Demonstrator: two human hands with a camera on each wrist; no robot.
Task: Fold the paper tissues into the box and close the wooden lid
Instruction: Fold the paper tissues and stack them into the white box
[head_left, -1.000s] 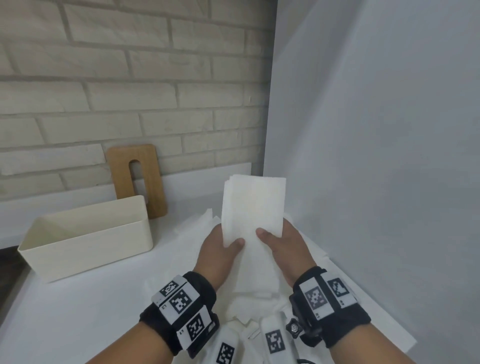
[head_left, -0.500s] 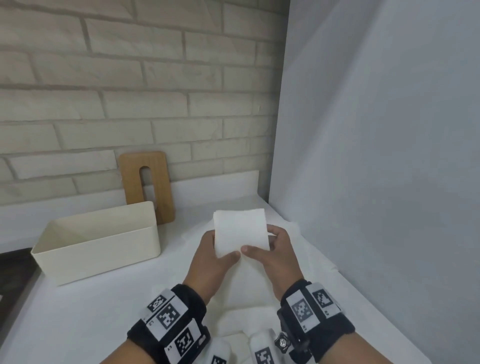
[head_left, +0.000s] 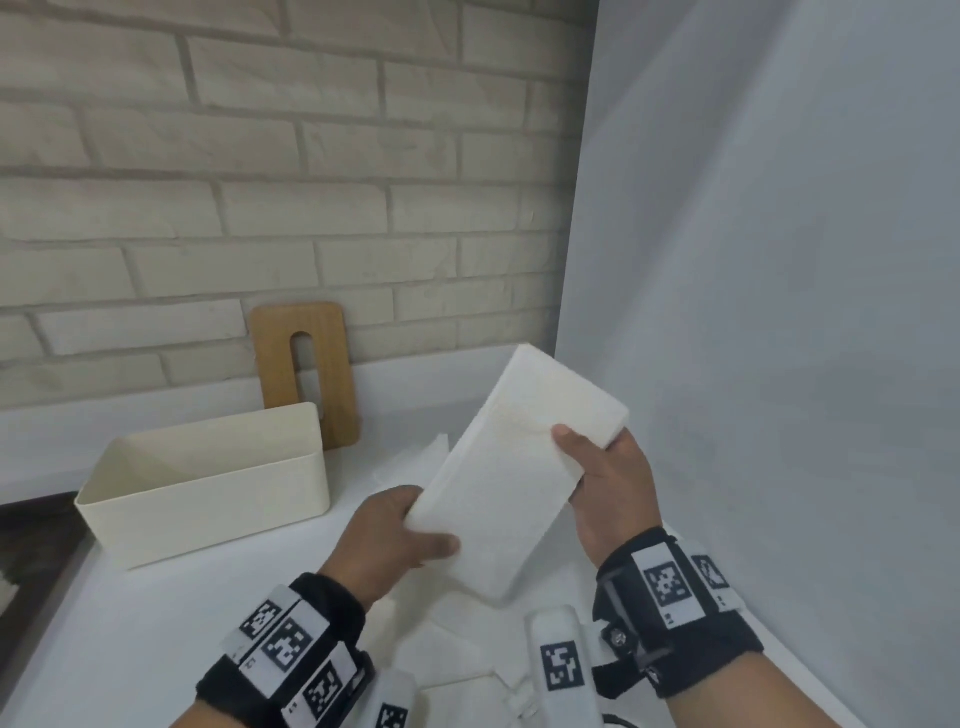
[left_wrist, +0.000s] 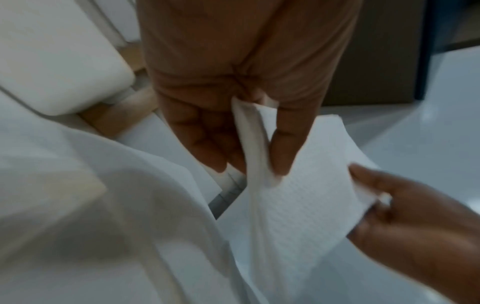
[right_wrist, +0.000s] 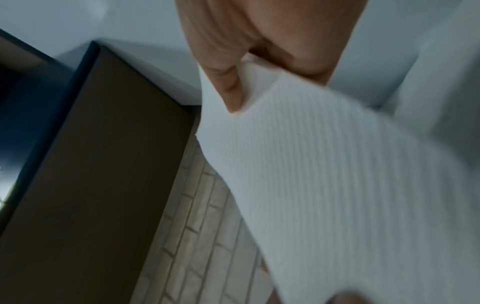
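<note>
White folded tissue (head_left: 511, 483) is held in the air above the table (head_left: 156, 623), between both hands. The left hand (head_left: 387, 540) pinches its near lower corner, and the right hand (head_left: 608, 483) grips its far right edge. Its long axis runs tilted from near left to far right. The open box (head_left: 208, 493) stands to the left, well apart, with free table between. The lid (head_left: 306, 374) leans on the brick wall (head_left: 260, 182) behind the box. More tissues (head_left: 457, 649) lie under the hands.
</note>
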